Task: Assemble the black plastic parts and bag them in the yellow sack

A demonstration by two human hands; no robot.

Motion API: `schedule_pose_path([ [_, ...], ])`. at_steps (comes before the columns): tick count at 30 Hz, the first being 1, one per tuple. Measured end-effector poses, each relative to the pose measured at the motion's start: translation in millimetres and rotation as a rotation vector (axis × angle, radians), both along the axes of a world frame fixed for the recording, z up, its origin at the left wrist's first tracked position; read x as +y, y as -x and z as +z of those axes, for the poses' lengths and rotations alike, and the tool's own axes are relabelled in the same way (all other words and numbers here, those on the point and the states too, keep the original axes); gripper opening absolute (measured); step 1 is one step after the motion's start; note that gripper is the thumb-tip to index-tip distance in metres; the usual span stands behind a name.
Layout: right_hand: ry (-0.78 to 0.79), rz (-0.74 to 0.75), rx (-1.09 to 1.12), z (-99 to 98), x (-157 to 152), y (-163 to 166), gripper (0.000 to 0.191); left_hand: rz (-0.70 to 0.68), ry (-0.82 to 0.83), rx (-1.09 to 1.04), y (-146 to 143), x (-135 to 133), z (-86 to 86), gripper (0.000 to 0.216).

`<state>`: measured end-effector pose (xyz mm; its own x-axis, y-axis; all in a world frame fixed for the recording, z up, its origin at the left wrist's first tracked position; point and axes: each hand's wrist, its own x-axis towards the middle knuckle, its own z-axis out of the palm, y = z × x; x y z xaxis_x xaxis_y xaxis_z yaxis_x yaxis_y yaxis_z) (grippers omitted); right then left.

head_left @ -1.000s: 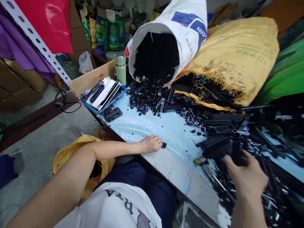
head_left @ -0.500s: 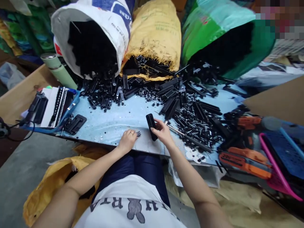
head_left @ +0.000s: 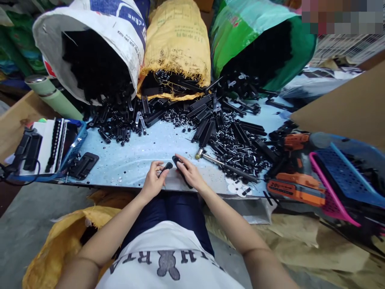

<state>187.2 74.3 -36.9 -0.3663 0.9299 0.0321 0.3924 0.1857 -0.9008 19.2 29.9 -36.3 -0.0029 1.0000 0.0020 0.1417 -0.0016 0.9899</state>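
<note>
- Before us runs a long pale-blue tabletop (head_left: 120, 156), its front edge close to our lap.
- Along its far side we see three open sacks, mouths towards us: a white plastic one printed in blue (head_left: 129, 44), a yellow woven one (head_left: 177, 40) and a shiny green one (head_left: 228, 44).
- At our right is an orange-and-black power drill (head_left: 296, 188).
- Nearer the middle we have a slim metal hammer (head_left: 222, 162) with a brass-coloured head and dark handle.
- Our bare right hand (head_left: 190, 173) is closed on a long, narrow black plastic part (head_left: 176, 160), slanting over the table's front strip.
- Our bare left hand (head_left: 152, 180) pinches a small dark piece (head_left: 168, 165) between thumb and fingers, just beside that part; we cannot tell whether the two touch.
- Beyond both hands we see scattered tiny silver screws (head_left: 178, 118).
</note>
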Motion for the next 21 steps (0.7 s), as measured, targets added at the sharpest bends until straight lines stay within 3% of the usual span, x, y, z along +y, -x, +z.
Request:
schedule_pose_path([
  [2, 0.247, -0.039, 0.278, 4.7, -1, 6, 0.055, -0.020, 0.009, -0.061, -5, 1, 7.9, 0.047],
  [4, 0.353, -0.035, 0.403, 7.7, -2, 8, 0.061, -0.030, -0.060, 0.027, -6, 4, 15.5, 0.043],
  [8, 0.130, 0.063, 0.310, 11.5, 0, -3, 0.055, -0.046, -0.250, 0.283, -3, 5, 24.4, 0.035],
  [12, -0.130, 0.201, 0.148, 15.8, 1, -8, 0.048, 0.013, -0.319, 0.382, -9, 0, 22.5, 0.035],
  [17, -0.206, 0.037, 0.242, 13.2, -12, 11, 0.050, 0.271, -0.475, 0.350, -22, -1, 19.7, 0.036],
  [21, -0.267, 0.063, 0.146, 10.6, -13, 15, 0.053, 0.193, -0.489, 0.356, -19, 4, 14.4, 0.035],
])
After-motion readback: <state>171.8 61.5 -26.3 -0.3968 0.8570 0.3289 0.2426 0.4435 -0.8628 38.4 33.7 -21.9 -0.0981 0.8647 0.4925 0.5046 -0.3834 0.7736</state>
